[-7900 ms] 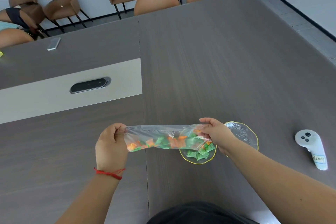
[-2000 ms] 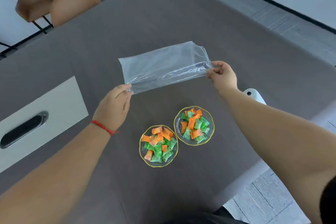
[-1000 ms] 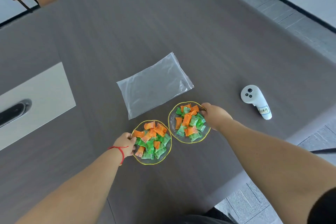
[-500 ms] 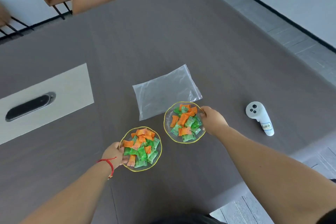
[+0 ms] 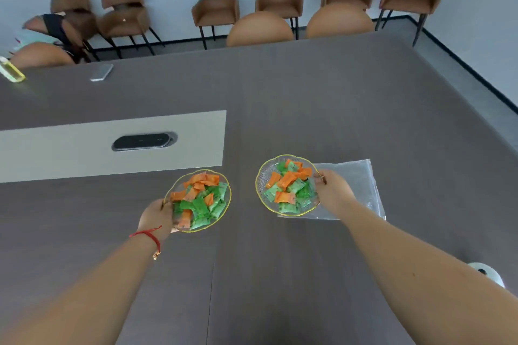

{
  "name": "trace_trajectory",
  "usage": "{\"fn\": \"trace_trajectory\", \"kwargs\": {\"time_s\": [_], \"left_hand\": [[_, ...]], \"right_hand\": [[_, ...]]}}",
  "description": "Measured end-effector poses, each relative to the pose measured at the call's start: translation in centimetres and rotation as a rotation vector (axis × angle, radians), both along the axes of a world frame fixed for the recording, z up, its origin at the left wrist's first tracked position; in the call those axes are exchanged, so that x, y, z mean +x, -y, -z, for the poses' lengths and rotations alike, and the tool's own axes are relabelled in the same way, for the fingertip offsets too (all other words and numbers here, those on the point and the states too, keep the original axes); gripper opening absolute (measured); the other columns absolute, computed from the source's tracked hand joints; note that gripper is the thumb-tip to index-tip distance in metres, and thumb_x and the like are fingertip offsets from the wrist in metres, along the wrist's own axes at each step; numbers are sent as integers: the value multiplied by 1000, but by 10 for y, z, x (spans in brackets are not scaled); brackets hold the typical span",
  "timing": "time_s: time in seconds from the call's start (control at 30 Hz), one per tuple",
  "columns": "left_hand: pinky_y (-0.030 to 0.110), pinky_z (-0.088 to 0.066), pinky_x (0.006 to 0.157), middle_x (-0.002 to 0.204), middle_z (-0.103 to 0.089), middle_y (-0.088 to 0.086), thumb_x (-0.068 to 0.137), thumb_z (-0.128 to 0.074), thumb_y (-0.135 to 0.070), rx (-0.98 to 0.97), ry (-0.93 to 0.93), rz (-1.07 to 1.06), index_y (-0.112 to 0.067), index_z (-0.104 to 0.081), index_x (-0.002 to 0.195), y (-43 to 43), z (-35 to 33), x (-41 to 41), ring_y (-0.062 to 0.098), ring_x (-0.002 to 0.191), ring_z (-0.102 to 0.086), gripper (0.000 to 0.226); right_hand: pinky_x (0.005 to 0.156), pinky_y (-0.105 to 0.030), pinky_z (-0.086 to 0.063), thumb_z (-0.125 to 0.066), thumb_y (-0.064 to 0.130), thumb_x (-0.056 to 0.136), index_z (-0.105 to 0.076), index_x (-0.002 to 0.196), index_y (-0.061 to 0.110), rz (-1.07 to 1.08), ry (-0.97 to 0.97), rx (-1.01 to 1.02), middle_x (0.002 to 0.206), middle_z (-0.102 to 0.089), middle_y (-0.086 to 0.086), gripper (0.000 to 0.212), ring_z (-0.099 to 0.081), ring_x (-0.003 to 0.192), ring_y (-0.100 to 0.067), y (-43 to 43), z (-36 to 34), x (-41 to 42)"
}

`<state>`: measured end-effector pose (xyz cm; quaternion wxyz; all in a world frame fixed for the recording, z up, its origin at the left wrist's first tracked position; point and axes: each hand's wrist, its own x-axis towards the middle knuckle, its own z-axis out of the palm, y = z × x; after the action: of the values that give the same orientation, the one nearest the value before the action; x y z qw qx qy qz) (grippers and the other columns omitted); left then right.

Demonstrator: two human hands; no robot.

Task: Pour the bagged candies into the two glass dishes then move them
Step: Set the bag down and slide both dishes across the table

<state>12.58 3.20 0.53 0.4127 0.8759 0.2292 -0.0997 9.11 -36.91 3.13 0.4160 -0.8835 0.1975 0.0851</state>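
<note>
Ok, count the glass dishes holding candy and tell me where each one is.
2. The left dish is held at its near rim by the left hand. The right dish is gripped by the right hand, partly over the empty plastic bag.

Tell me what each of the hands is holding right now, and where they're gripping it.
Left hand grips the left candy dish at its near-left rim; right hand grips the right candy dish at its right rim.

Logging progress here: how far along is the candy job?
Pouring looks done: the bag lies empty and both dishes hold candies. In hand: the left hand grips the left dish, the right hand the right dish. Left: setting them down.
</note>
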Motion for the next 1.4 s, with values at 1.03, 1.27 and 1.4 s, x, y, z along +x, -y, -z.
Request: {"fn": "trace_trajectory", "kwargs": {"time_s": [1.03, 1.27, 1.4], "left_hand": [[32, -39, 67, 83, -59, 13, 97, -35, -25, -56, 144, -127, -3, -62, 93, -31, 110, 329, 30, 77, -52, 34], [37, -48, 71, 90, -64, 21, 95, -38, -22, 0, 173, -152, 2, -63, 91, -30, 133, 352, 35, 82, -57, 35], [34, -47, 61, 82, -64, 20, 89, -39, -21, 40, 199, -195, -1, -62, 81, -29, 144, 349, 37, 76, -58, 32]], "right_hand": [[71, -42, -54, -35, 24, 96, -53, 99, 20, 419, -107, 108, 80, -63, -2, 18, -66, 80, -32, -151, 135, 320], [77, -51, -58, -38, 25, 94, -51, 80, 28, 354, -95, 62, 79, -63, 0, 19, -67, 78, -30, -155, 151, 332], [73, -49, -59, -36, 27, 94, -55, 94, 26, 335, -58, 60, 76, -64, 4, 19, -69, 71, -24, -155, 156, 338]]}}
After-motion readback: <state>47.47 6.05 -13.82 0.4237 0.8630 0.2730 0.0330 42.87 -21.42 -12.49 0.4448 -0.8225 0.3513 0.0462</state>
